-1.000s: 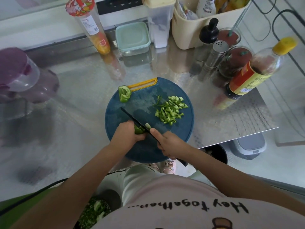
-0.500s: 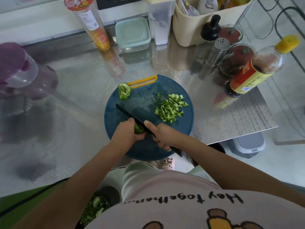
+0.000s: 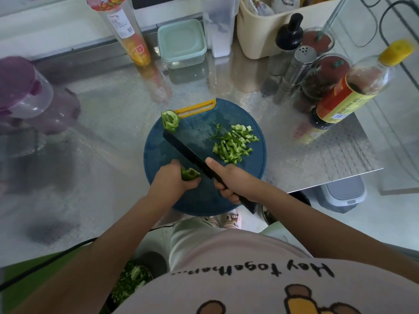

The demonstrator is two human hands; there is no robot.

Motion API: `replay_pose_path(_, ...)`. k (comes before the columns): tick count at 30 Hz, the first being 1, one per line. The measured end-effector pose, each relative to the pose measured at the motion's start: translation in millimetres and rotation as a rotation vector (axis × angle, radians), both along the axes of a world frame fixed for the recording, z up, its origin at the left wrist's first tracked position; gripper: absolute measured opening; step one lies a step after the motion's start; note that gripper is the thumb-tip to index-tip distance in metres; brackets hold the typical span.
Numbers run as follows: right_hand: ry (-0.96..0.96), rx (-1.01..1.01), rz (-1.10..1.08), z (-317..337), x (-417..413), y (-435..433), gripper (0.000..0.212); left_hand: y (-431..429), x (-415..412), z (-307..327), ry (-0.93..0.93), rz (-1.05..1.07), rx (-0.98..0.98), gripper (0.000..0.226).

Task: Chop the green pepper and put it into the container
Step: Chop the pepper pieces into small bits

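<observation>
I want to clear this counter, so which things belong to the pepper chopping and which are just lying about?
In use: knife, held pepper piece, chopped strips, pepper end, cutting board, left hand, right hand; perhaps the lidded box, closed.
Lying about: sauce bottle, metal shaker, purple jug, cream basket.

A kitchen (home, seemingly): sauce bottle (image 3: 347, 94), shaker (image 3: 299, 66), steel counter (image 3: 113, 123)

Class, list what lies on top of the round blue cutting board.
Chopped pepper strips, a pepper end piece at the far rim, and a black knife gripped by the right hand. The left hand holds another pepper piece, mostly covering it.
</observation>
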State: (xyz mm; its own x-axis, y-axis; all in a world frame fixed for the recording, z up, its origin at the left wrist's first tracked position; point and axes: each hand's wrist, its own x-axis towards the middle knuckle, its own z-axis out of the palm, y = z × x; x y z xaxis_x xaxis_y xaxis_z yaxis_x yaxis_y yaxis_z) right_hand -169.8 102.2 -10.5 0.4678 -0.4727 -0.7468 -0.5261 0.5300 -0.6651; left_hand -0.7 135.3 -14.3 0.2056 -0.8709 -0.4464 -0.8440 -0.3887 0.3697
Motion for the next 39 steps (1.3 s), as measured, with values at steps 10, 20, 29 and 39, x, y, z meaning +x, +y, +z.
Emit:
replay_pose_path(10,0.028,-0.064,0.021,0,4,11,0.064,-3,-5,2,0.027,-0.023,-0.039,0.055)
replay_pose_path(20,0.108,-0.16,0.09,-6,8,12,0.062,-3,-5,2,0.028,-0.006,-0.015,0.055)
replay_pose_path(29,0.199,-0.239,0.165,-2,19,13,0.058,1,-3,1,0.105,0.066,0.007,0.051)
replay_pose_path(39,0.187,-0.158,0.003,-3,41,3,0.051,2,-5,4,0.075,0.037,0.014,0.053)
